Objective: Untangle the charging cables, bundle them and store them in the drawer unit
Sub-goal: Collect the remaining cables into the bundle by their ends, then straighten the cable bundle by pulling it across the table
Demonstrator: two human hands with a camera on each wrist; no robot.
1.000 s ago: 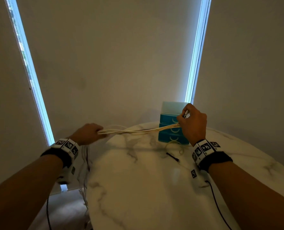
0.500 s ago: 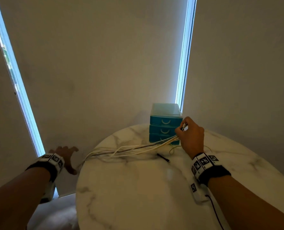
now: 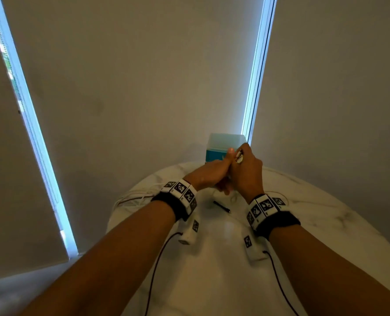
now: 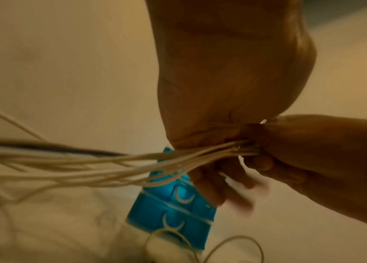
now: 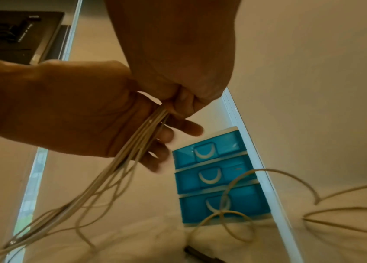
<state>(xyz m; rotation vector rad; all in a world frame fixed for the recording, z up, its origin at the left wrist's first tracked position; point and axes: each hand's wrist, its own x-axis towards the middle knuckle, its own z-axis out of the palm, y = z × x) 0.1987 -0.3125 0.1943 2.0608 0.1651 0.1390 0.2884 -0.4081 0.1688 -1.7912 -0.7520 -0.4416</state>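
Above a round marble table (image 3: 326,236), a bunch of pale charging cables (image 4: 110,160) is gripped in the right hand (image 3: 246,174), fingers curled round the strands and the plug ends poking out by the thumb. The left hand (image 3: 208,173) is pressed against it — its fingers are seen only loosely curled beside the same strands, and a firm grip cannot be confirmed. The cables trail off leftward to the table's edge. Just behind the hands stands the blue drawer unit (image 5: 218,178), all three drawers closed — a small black item (image 3: 221,206) lies nearby.
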